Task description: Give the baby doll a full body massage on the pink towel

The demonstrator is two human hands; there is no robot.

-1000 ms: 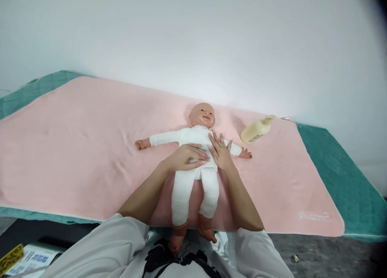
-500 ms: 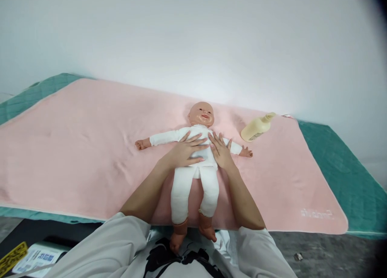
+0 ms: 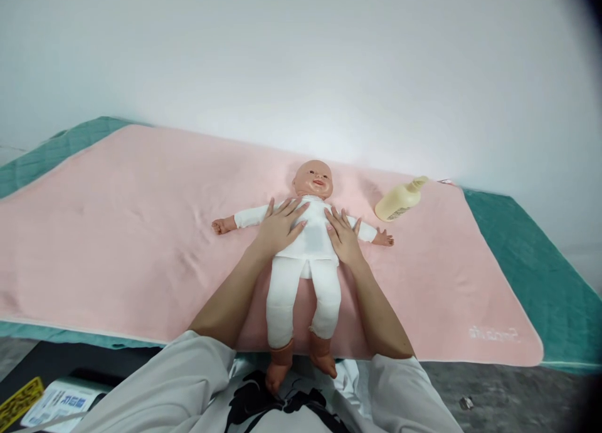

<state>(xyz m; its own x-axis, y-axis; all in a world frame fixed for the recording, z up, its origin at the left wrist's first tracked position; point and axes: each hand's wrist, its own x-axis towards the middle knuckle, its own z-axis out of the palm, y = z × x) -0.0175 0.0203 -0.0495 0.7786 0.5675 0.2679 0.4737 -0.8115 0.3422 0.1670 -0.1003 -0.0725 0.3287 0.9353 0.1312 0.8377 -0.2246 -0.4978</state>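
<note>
A baby doll [image 3: 308,223] with a white cloth body lies on its back on a pink mat [image 3: 141,232], arms stretched out and feet towards me. My left hand [image 3: 281,226] rests on the left side of its chest, palm down with fingers spread. On the other side of the chest lies my right hand [image 3: 344,235], also flat with fingers apart. Between the two hands a pale grey patch shows on the doll's belly. A cream pump bottle [image 3: 399,202] stands on the mat, right of the doll's head.
Under the pink mat is a green quilted cover [image 3: 536,263], showing at both ends. A pale wall [image 3: 301,63] rises behind the far edge. At the lower left are a white box with printed labels [image 3: 61,403] and a yellow patterned item [image 3: 21,403].
My left hand has drawn back from the middle of the doll's chest to its left side and turned its fingers more upward. My right hand has stayed almost in place.
</note>
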